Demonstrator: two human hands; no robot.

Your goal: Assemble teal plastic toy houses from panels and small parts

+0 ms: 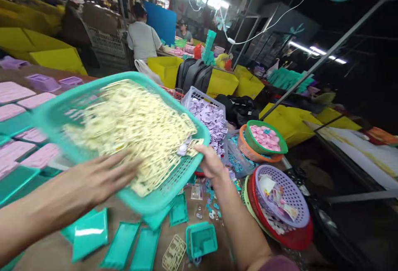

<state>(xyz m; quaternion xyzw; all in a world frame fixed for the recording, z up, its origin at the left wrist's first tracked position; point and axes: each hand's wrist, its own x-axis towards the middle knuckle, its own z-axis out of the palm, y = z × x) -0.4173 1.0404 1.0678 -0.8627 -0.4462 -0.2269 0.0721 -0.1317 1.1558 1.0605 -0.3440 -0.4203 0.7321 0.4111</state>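
The right hand (211,161) grips the rim of the teal basket (62,109), held tilted above the desk (56,254); the left hand (99,177) lies open on its cream frames (133,126). The load looks light but loose, likely to slide, so opposite rims seem the safest hold.

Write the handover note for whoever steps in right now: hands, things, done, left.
Left hand: open, palm on the cream parts at the near edge of the teal basket.
Right hand: grips the basket's right rim; basket held tilted above the table.
Around: lilac crate of pale pieces behind the basket, nested bowls with pink bits to the right, teal lids on the table below.
Done: basket lifted, heaped with parts.
Left: basket not yet set down; parts all inside it.
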